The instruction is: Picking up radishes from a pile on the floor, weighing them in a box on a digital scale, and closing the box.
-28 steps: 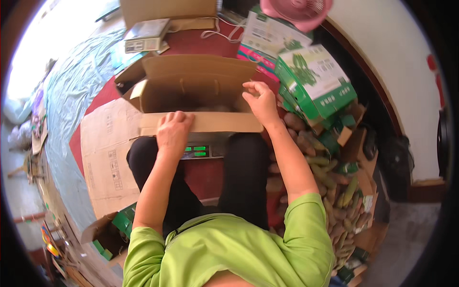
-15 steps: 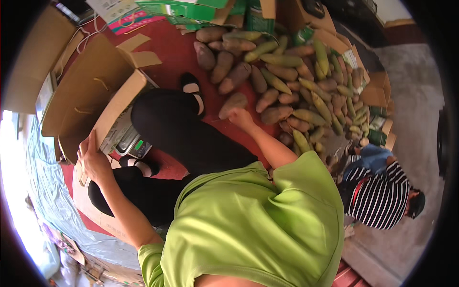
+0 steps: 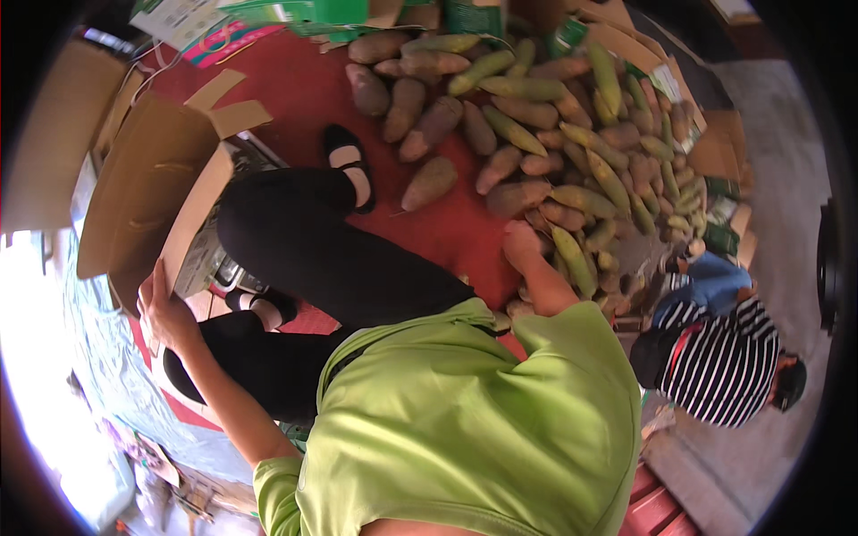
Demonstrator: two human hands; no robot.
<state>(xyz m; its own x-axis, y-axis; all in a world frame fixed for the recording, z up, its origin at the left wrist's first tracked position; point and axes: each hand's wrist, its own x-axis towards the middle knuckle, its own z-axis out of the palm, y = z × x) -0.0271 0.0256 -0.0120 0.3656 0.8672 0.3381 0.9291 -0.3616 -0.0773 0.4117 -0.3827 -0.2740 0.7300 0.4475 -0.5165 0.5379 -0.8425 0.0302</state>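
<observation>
My left hand [image 3: 167, 313] grips the edge of an upright flap of an open cardboard box [image 3: 134, 192] at the left. Over at the near side of a pile, my right hand [image 3: 523, 247] is low beside reddish-brown tubers [image 3: 518, 198] and long green ones [image 3: 579, 261]. It is blurred and its fingers are hidden, so I cannot see whether it holds anything. A single brown tuber [image 3: 429, 183] lies apart from the pile on the red floor covering [image 3: 389, 243], left of my right hand.
A scale [image 3: 239, 275] stands partly hidden between the box and my leg. Green cartons [image 3: 313, 13] and opened cardboard [image 3: 719, 147] border the pile. A person in a striped shirt [image 3: 719, 362] is at the right. My shoe [image 3: 349, 168] rests between box and pile.
My right hand has left the single brown tuber and moved right to the pile's near edge. That tuber stays on the floor covering. My left hand keeps its hold on the flap.
</observation>
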